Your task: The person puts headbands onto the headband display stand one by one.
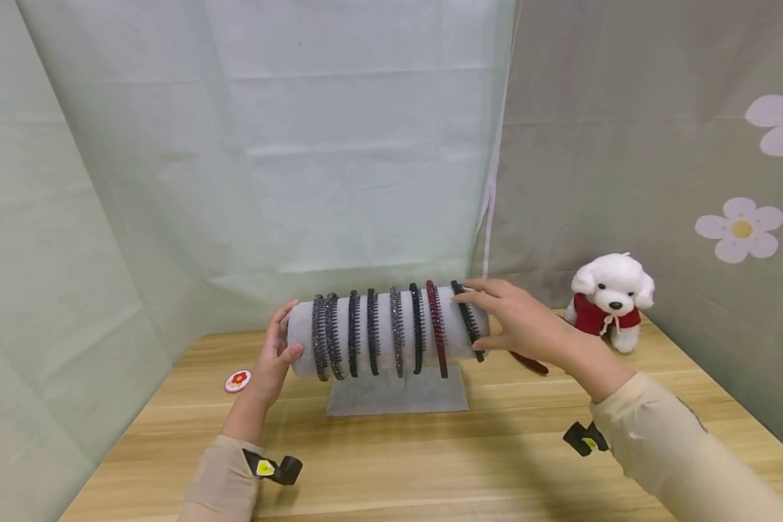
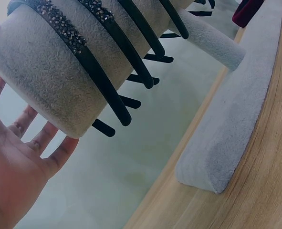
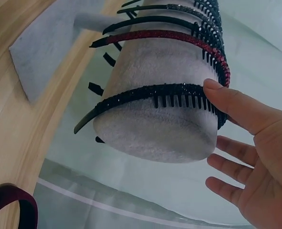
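A grey plush-covered headband stand (image 1: pixel 396 399) carries several toothed headbands round its horizontal roll. My left hand (image 1: pixel 276 362) holds the roll's left end, thumb in front and fingers behind. In the left wrist view its fingers (image 2: pixel 59 155) reach around the end edge, beside a glittery headband (image 2: pixel 67 36). At the right end, my right hand (image 1: pixel 518 319) pinches the outermost black beaded headband (image 1: pixel 466 319), which sits tilted on the roll. The right wrist view shows the thumb on that headband (image 3: pixel 145 93), the index finger partly hidden behind it and the other fingers spread apart.
A red beaded headband (image 1: pixel 436 326) sits just left of the outermost one. A dark red band (image 1: pixel 528 362) lies on the wooden table (image 1: pixel 391 464) behind my right hand. A white plush dog (image 1: pixel 610 304) stands at the back right, and a round flower badge (image 1: pixel 238 380) lies at left.
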The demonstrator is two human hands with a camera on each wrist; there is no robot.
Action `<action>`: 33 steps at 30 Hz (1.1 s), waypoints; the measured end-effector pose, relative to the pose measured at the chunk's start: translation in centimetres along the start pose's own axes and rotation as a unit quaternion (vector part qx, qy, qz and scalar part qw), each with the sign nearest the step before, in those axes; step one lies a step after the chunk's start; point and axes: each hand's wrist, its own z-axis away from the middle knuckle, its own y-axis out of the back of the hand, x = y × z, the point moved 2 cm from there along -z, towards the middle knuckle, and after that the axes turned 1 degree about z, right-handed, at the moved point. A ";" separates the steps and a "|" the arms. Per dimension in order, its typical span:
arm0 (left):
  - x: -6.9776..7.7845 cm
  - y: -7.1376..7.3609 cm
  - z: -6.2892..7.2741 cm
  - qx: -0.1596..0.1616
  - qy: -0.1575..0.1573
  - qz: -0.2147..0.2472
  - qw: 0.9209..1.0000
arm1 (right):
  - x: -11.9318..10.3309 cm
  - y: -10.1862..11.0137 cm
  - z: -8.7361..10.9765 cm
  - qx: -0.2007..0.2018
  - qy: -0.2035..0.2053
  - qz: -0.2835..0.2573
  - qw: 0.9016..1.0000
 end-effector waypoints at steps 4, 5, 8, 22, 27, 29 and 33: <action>0.0 0.0 0.0 0.001 0.002 0.001 1.000 | 0.1 0.1 -0.1 -0.005 -0.002 0.016 1.000; 0.0 0.0 0.0 0.002 0.002 0.002 1.000 | 0.2 0.1 -0.1 -0.007 -0.006 0.019 1.000; 0.0 0.0 0.0 0.003 0.001 0.002 1.000 | 0.2 0.1 -0.3 -0.012 -0.019 0.025 0.999; 0.0 0.0 0.0 0.001 -0.001 0.000 1.000 | 0.4 0.0 -0.9 -0.011 -0.038 0.005 0.999; 0.0 0.0 0.1 0.001 0.001 -0.001 1.000 | 0.5 0.1 -1.2 -0.020 -0.042 -0.013 0.999; 0.0 0.0 0.1 0.001 0.002 0.000 1.000 | 0.5 0.2 -1.4 -0.025 -0.043 -0.020 0.999; 0.0 0.0 0.1 0.002 0.004 0.000 1.000 | 0.5 0.4 -1.8 -0.046 -0.051 -0.032 0.997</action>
